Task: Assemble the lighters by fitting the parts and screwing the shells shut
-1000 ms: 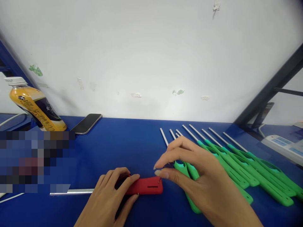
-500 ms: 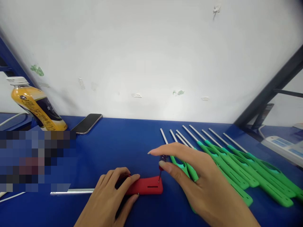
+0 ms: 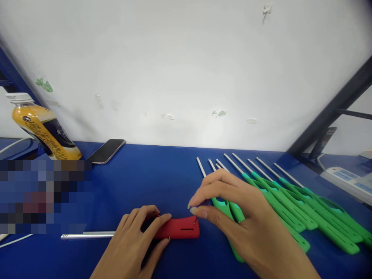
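A red long-nosed lighter (image 3: 176, 226) lies flat on the blue tabletop, its silver tube pointing left. My left hand (image 3: 135, 232) is closed around its middle, fingers above and thumb along the near edge. Over the handle's right end, my right hand (image 3: 235, 209) pinches a small screwdriver (image 3: 205, 202) between thumb and fingers. Most of the screwdriver is hidden by the fingers; its thin shaft slants down to the small hole at the handle's end. Several green long-nosed lighters (image 3: 276, 207) lie close by on the right, one partly behind my right hand.
At the back left, a phone (image 3: 108, 151) lies near a yellow drink bottle (image 3: 43, 128). A blurred-out patch (image 3: 37, 197) covers the left side. The white wall (image 3: 174, 69) rises behind the blue table (image 3: 139, 170). A white device (image 3: 348, 180) sits at far right.
My right index finger has curled down to the thumb, covering the screwdriver's handle, which now tilts more to the right. My left hand and the red lighter have stayed put.
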Available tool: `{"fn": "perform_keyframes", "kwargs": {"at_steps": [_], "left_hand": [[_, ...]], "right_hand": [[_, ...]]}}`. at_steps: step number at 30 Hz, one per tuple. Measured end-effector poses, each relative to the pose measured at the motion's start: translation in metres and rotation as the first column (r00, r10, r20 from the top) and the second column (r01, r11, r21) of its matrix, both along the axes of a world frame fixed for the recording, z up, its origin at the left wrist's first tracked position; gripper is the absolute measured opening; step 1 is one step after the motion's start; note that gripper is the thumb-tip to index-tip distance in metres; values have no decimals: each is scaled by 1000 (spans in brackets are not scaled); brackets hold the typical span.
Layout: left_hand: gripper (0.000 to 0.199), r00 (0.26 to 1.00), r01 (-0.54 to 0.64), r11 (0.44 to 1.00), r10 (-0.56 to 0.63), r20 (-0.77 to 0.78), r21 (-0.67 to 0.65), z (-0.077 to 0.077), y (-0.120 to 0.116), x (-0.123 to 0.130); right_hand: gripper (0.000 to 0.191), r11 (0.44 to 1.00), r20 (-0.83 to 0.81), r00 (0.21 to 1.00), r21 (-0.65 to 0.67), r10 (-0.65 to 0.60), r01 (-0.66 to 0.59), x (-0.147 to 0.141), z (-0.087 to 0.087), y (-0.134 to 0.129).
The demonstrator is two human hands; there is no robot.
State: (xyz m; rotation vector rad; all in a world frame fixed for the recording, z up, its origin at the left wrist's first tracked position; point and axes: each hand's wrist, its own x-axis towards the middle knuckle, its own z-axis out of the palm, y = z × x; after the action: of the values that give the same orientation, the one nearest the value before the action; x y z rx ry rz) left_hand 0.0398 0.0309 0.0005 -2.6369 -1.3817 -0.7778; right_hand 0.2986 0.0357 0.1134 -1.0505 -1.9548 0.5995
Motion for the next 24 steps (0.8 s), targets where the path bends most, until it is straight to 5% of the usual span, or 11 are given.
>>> {"fn": "perform_keyframes", "kwargs": {"at_steps": [3, 9, 14, 20, 24], "left_hand": [[36, 1000, -6, 1000, 6, 1, -9, 0, 0, 0], [34, 999, -22, 1000, 23, 32, -19, 1, -2, 3], [35, 1000, 8, 1000, -8, 11, -24, 1, -1, 1], [35, 1000, -15, 999, 16, 26, -35, 0, -2, 2], [35, 1000, -2, 999, 3, 21, -37, 0, -2, 2]], "right_hand": [[36, 1000, 2, 1000, -10, 15, -15, -1, 0, -1], [21, 1000, 3, 1000, 4, -16, 16, -2, 1, -2], [35, 1000, 37, 999, 2, -12, 12, -1, -3, 1], [34, 994, -2, 1000, 110, -20, 20, 2, 1, -3], [29, 989, 115, 984, 78, -134, 126, 0, -6, 0]]}}
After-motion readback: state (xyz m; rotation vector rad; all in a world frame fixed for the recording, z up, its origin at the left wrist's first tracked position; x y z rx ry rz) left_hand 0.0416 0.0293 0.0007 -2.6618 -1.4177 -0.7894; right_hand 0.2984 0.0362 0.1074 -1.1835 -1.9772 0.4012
